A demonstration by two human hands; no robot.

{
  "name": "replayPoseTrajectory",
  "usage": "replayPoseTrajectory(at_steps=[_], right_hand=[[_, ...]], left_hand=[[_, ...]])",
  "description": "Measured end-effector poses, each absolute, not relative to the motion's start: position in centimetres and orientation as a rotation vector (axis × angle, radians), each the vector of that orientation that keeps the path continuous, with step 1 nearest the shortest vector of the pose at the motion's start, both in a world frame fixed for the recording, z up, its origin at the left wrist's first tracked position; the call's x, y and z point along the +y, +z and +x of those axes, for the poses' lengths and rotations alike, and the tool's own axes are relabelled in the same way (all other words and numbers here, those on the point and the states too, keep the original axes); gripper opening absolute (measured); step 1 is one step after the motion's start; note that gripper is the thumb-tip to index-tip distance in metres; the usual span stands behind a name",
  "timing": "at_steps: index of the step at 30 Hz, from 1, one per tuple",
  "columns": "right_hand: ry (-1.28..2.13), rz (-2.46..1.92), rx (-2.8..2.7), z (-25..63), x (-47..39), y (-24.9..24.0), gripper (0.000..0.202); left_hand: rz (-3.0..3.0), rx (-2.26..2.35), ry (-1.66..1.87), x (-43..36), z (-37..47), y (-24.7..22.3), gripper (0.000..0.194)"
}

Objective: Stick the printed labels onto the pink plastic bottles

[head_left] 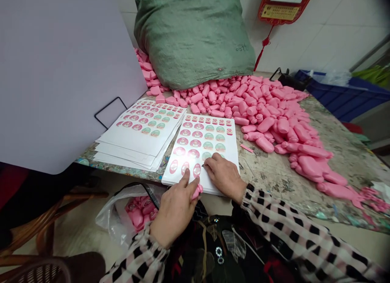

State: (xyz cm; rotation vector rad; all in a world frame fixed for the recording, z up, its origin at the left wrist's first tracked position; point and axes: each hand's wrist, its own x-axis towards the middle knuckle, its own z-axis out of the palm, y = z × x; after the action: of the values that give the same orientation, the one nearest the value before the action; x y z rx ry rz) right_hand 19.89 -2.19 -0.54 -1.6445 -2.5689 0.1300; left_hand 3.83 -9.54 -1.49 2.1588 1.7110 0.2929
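Observation:
A stack of sticker sheets [167, 175] lies in front of me at the table's edge, printed with rows of pink and green labels. My left hand [175, 205] holds a small pink plastic bottle [196, 192], mostly hidden under its fingers, while its fingertips reach the sheet's lowest row of oval pink stickers. My right hand [224, 175] rests on the sheet, its fingers pinched around a small dark pointed tool [204, 165]. Only the tip of that tool shows, beside the right-hand oval sticker; its kind is unclear.
Many pink bottles [265, 124] are heaped across the table [344, 153] under a large green sack [195, 35]. More sticker sheets [131, 146] lie to the left, beside a grey-white panel [67, 71]. Below hangs a plastic bag [112, 218] of pink pieces. A blue crate [347, 98] stands right.

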Motion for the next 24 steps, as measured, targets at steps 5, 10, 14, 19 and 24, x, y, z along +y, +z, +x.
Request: replayPoseTrajectory(at_steps=[5,10,14,19,24], right_hand=[[0.161,-1.591,-2.607,20.2,-1.9,-0.3,0.029],[0.184,-1.574,-2.622,20.3,-1.6,-0.2,0.029],[0.186,-1.569,-2.618,20.3,-1.6,-0.3,0.029],[0.171,-1.537,-2.609,20.4,-1.8,-0.5,0.028],[0.290,-1.542,-2.571,20.6,-2.1,-0.8,0.025]], left_hand=[[2.217,1.705,0.262,-9.9,3.7,-2.0,0.052],[2.291,1.694,0.232,-10.4,3.8,-2.4,0.062],[2.323,1.730,0.217,-10.7,4.2,-2.8,0.062],[2.363,1.747,0.208,-10.8,4.3,-3.3,0.064],[2.443,1.797,0.157,-10.7,4.4,-3.7,0.064]])
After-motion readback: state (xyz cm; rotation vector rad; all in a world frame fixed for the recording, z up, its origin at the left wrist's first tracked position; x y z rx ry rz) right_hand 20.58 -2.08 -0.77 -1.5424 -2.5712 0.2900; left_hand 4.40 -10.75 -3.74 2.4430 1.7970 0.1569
